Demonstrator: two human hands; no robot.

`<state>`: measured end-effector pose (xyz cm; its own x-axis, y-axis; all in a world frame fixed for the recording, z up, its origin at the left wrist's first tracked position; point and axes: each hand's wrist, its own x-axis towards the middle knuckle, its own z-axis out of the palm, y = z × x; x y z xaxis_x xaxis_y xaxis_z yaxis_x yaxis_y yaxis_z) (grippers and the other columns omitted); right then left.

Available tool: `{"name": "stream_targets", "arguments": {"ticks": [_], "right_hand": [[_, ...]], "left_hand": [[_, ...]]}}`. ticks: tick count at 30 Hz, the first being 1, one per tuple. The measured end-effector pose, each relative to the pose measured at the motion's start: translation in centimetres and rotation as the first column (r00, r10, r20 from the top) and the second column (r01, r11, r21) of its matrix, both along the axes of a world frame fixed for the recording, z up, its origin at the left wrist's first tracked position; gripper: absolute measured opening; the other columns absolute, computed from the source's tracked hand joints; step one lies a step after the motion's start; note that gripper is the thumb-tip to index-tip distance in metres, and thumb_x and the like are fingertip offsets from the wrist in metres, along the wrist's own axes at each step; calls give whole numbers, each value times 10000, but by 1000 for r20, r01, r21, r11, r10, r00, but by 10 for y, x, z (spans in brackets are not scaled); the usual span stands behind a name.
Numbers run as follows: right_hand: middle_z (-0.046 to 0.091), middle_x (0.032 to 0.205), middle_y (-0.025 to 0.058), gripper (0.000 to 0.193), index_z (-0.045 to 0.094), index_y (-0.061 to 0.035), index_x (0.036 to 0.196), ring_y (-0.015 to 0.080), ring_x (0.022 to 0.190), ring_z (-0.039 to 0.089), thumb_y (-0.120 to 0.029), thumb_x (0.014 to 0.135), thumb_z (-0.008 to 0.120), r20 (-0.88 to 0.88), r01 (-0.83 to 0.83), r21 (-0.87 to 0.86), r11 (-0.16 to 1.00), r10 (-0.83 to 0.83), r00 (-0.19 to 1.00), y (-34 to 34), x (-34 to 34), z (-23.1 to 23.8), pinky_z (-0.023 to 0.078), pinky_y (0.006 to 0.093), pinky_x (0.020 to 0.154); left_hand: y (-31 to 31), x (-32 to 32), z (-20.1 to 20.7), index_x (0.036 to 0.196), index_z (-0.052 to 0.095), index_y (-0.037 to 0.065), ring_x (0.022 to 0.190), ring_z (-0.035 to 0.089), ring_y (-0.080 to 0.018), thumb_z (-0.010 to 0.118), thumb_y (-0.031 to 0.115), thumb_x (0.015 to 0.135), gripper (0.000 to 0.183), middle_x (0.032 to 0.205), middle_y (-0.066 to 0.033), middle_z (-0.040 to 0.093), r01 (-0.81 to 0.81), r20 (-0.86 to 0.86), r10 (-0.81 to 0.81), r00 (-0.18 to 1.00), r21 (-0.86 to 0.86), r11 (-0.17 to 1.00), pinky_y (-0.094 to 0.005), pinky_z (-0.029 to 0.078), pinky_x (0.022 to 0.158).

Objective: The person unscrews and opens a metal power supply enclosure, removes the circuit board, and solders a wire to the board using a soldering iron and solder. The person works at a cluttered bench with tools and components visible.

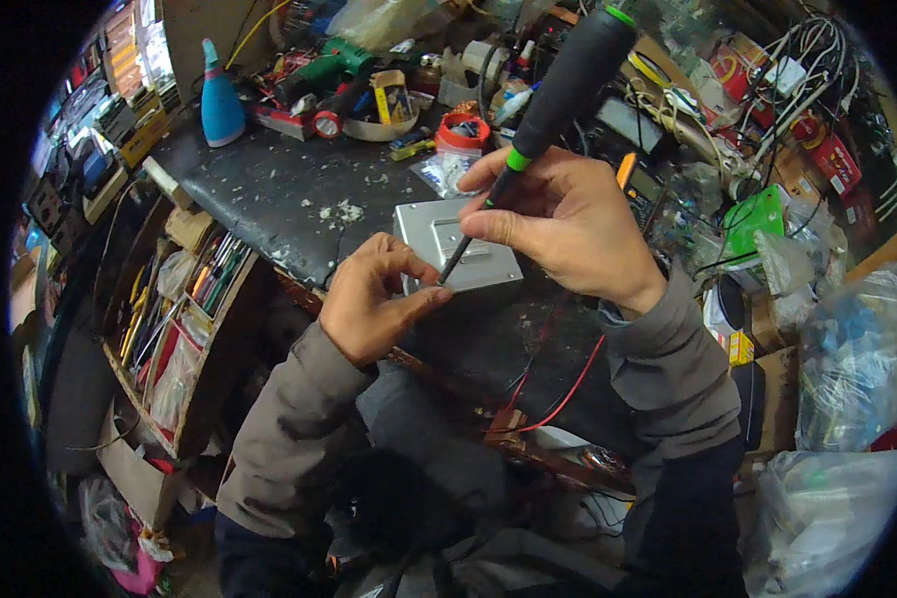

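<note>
My right hand [578,224] is closed round the lower end of a large screwdriver [576,85] with a black handle and green bands. The screwdriver leans, its handle up and to the right, its dark shaft running down to the left. At its tip, the thumb and fingers of my left hand [374,296] are pinched together; whatever they hold there is too small to make out. Beneath both hands, a silver-grey metal box [488,267] lies on the black bench top [269,204]. A slotted raised piece shows on its upper face, partly hidden by the screwdriver and my fingers.
A blue bottle [222,108], a red-rimmed tub [462,132] and a flashlight [337,115] stand or lie behind. At right are a multimeter [646,185], tangled cables [787,75] and plastic bags [857,359]. An open tool drawer [184,339] lies left. Red wire [573,391] hangs near the front edge.
</note>
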<state>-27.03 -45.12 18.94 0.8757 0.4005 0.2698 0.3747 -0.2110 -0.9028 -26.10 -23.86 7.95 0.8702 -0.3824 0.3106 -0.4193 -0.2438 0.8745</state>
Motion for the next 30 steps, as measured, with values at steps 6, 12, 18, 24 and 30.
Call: {"name": "stream_targets", "arguments": {"ticks": [6, 12, 18, 24, 30], "right_hand": [[687, 926, 52, 230, 648, 3, 1043, 98, 855, 660, -42, 853, 770, 98, 267, -45, 963, -261, 960, -30, -7, 18, 537, 235, 772], [673, 917, 27, 236, 652, -2, 1027, 64, 813, 622, -62, 842, 786, 70, 354, -143, 924, -348, 935, -54, -11, 8, 498, 204, 701], [668, 914, 7, 214, 662, -7, 1004, 55, 798, 597, -81, 847, 788, 94, 326, -106, 940, -316, 944, -56, -10, 1, 488, 212, 715], [673, 885, 23, 162, 656, 2, 991, 94, 820, 624, -40, 855, 734, 92, 273, -147, 951, -262, 961, -51, -15, 7, 511, 260, 766], [686, 892, 50, 157, 658, 24, 987, 107, 844, 651, 4, 836, 701, 200, 92, -207, 974, -50, 978, -45, -12, 10, 522, 278, 790]], "left_hand": [[-7, -2, -7, 805, 718, 57, 833, 552, -114, 827, 135, 785, 136, 861, -19, 596, -36, 75, 40, 996, -52, 998, -266, 420, 693], [-5, -2, 1, 928, 704, 16, 806, 589, -140, 743, 116, 892, 114, 921, -43, 650, -93, -360, -99, 928, -480, 872, -233, 452, 716], [10, 5, 6, 1136, 634, -1, 861, 613, -105, 615, 174, 992, 228, 1060, -69, 664, -372, -618, -372, 692, -748, 550, -222, 516, 740], [0, -29, 19, 1060, 636, 36, 820, 638, -140, 647, 146, 950, 156, 936, -44, 672, -130, -523, -505, 687, -772, 622, -259, 517, 700], [-74, -123, -30, 952, 612, 40, 827, 606, -200, 744, 339, 849, 342, 865, -63, 593, 453, 58, -474, 879, 210, 866, -318, 501, 751]]}}
